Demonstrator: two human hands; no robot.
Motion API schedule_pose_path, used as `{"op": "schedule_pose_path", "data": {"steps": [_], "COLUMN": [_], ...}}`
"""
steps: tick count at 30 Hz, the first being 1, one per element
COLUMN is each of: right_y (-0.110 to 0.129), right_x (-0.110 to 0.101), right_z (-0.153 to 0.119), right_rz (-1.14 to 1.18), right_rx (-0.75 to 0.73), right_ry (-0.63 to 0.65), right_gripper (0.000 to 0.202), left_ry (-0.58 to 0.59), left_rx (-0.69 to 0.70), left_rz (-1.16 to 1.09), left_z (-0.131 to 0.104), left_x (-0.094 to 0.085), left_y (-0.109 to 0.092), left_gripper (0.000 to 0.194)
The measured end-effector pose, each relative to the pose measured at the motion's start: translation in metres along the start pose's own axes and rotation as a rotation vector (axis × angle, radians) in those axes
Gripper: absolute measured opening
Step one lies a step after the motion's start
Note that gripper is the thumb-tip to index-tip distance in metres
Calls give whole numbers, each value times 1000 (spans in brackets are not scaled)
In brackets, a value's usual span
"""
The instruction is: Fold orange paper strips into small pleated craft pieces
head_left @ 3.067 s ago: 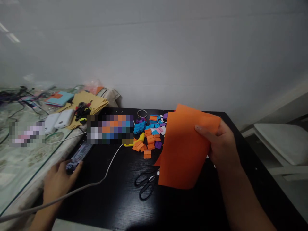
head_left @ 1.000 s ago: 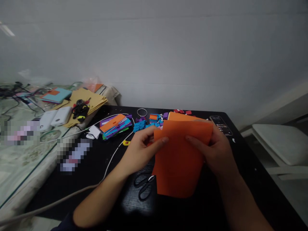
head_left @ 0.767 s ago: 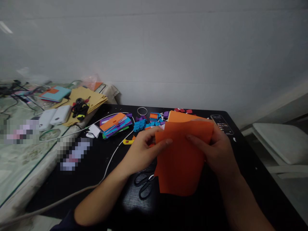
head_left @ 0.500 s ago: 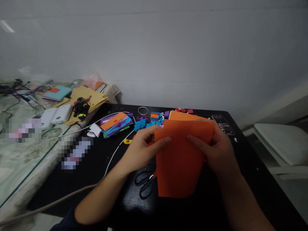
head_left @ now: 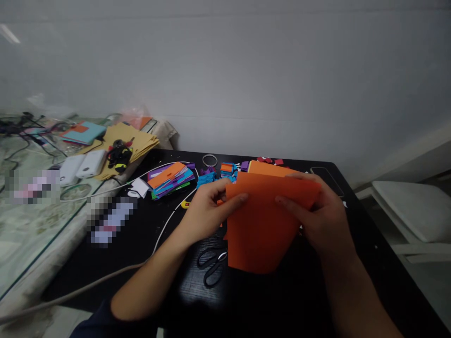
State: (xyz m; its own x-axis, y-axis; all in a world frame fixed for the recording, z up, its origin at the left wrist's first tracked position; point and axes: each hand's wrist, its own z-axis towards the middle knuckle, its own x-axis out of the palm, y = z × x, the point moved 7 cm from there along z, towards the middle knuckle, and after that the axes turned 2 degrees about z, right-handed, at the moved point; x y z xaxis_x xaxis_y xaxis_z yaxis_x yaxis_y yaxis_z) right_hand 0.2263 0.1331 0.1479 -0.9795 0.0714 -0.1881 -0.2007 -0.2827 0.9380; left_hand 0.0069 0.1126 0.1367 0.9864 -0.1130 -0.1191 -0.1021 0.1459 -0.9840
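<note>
An orange sheet of paper [head_left: 260, 225] is held up over the black table, bent and tilted toward me. My left hand [head_left: 211, 209] pinches its left edge, thumb on the near face and fingers behind. On its right side my right hand [head_left: 313, 211] grips it the same way, the fingers partly hidden behind the paper. Another lighter orange sheet [head_left: 269, 167] shows just behind its top edge. Below my left hand, black-handled scissors [head_left: 211, 265] lie on the table, their blades mostly hidden by the paper.
Folded coloured papers [head_left: 171, 178] are stacked at the left, near a yellow cutter [head_left: 185, 204] and a white cable [head_left: 165, 230]. Blue paper pieces [head_left: 206, 179] and a tape ring [head_left: 210, 160] lie at the back. A phone [head_left: 327, 182] rests at right, beside a white chair [head_left: 408, 209].
The lower edge of the orange sheet has risen and its upper right corner has swung outward to the right. Both hands keep their hold. The phone's screen has gone dark.
</note>
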Motion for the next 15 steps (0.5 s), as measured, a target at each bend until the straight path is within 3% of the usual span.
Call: {"op": "schedule_pose_path", "data": {"steps": [15], "right_y": [-7], "right_x": [5], "right_z": [-2], "right_rz": [153], "right_rx": [57], "right_ry": [7], "right_gripper": [30], "left_ry": [-106], "left_rx": [55], "left_rz": [77], "left_z": [5], "left_x": [-9], "left_y": [6], "left_gripper": [24]}}
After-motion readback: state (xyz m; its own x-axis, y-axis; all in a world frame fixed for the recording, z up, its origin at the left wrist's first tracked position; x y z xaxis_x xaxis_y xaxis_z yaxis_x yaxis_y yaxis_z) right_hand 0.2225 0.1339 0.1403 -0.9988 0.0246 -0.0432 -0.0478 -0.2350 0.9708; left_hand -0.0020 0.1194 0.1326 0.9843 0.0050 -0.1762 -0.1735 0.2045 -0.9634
